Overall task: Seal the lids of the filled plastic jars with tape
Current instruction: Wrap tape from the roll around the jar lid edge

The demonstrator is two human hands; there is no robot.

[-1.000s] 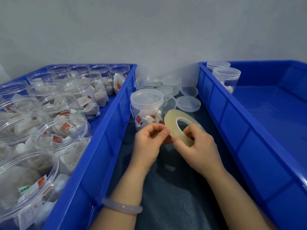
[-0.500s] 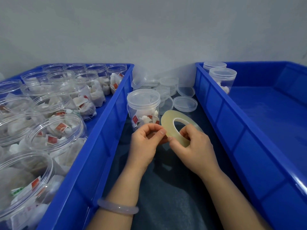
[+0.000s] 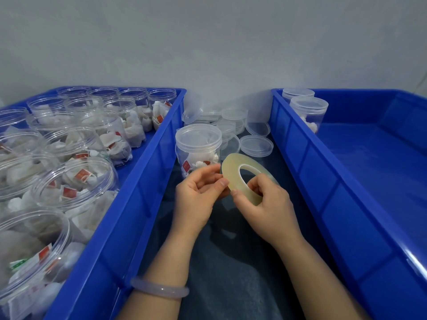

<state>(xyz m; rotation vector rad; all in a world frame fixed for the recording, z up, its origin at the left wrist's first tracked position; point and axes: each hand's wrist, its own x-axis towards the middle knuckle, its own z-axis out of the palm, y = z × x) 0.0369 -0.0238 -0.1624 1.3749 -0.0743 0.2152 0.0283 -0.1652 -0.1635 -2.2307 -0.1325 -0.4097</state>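
Observation:
A flat roll of clear yellowish tape (image 3: 233,172) is held upright in my right hand (image 3: 265,204), thumb on its near face and fingers through the hole. My left hand (image 3: 196,195) is curled beside it, thumb and forefinger pinching at the roll's left edge. Whether a tape end is lifted cannot be told. Just behind the hands stands a lidded clear jar (image 3: 198,148) with white tea bags inside, on the dark cloth between the two crates.
The blue crate on the left (image 3: 129,204) holds several open filled jars (image 3: 76,181). The blue crate on the right (image 3: 307,158) holds two lidded jars (image 3: 308,112) at its far corner. Loose clear lids (image 3: 256,145) lie stacked behind the jar by the wall.
Both hands and the tape roll stay in nearly the same place. The left fingers shift slightly along the roll's edge.

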